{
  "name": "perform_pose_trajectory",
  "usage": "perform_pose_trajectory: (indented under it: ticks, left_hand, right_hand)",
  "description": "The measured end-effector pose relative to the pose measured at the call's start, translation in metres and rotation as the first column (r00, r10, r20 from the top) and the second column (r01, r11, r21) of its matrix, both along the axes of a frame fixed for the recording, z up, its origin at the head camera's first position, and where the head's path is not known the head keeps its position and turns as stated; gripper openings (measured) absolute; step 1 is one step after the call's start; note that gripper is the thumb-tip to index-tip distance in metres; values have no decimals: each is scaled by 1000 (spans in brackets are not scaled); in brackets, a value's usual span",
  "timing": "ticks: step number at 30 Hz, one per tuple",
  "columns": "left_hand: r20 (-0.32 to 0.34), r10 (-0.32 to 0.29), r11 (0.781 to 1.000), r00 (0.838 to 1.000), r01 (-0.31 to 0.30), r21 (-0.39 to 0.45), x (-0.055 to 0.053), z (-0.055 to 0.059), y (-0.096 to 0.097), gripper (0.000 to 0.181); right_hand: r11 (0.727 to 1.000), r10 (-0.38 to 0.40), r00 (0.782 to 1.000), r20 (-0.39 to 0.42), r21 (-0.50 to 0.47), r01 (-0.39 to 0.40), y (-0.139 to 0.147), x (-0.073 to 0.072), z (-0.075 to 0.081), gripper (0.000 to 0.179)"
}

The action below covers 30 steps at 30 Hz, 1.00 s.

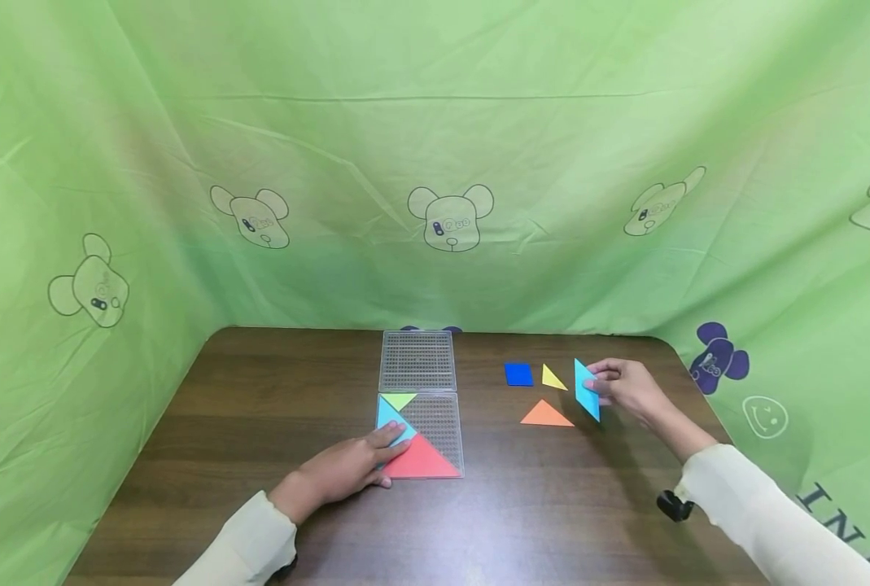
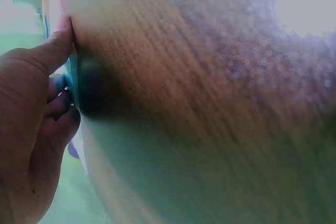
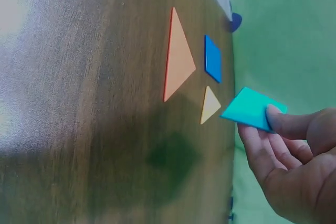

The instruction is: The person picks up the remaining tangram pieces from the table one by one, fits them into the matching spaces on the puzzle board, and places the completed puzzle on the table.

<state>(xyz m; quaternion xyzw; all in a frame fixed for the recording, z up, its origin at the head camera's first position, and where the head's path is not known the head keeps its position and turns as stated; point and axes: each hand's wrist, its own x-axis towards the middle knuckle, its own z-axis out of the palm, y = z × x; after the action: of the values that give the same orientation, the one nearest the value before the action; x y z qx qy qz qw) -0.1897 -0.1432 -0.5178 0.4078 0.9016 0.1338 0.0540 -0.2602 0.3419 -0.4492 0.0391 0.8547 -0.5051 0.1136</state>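
Turquoise piece [image 1: 587, 391] in the right hand [image 1: 628, 389]: pinching it by one end between thumb and fingers, holding it tilted above the desk [image 1: 259, 415], just right of the yellow triangle [image 1: 553, 378], with the orange triangle [image 1: 547, 414] and blue square [image 1: 518, 374] lying to the left. Meanwhile resting slightly spread fingers of the left hand [image 1: 347, 470] on the pale-blue piece [image 1: 386, 413] and red triangle [image 1: 421, 464] in the near grid panel [image 1: 438, 419]. Best pressing lightly there, steadying the panel without nudging either piece. Probably gripping well on the right, leaving most edges free for lining up; likely needing some levelling before any flat contact. Also minding the low corner, clearing the yellow triangle rather than brushing it aside.
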Motion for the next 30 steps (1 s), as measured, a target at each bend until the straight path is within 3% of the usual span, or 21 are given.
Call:
perform_pose_trajectory:
  ticks: [7,15,30]
  left_hand:
    - [-4,-6,1000,1000,7,2,0,0,0,63]
    - [50,33,999,998,-31,-33,1,1,0,65]
    - [54,32,998,998,-29,-50,0,2,1,65]
  right_hand:
    - [998,22,999,-30,-63,-24,-14,-4,4,51]
    - [992,36,999,-27,-124,-40,-30,-8,5,52]
    - [991,73,997,-34,-114,-76,-66,-20,14,44]
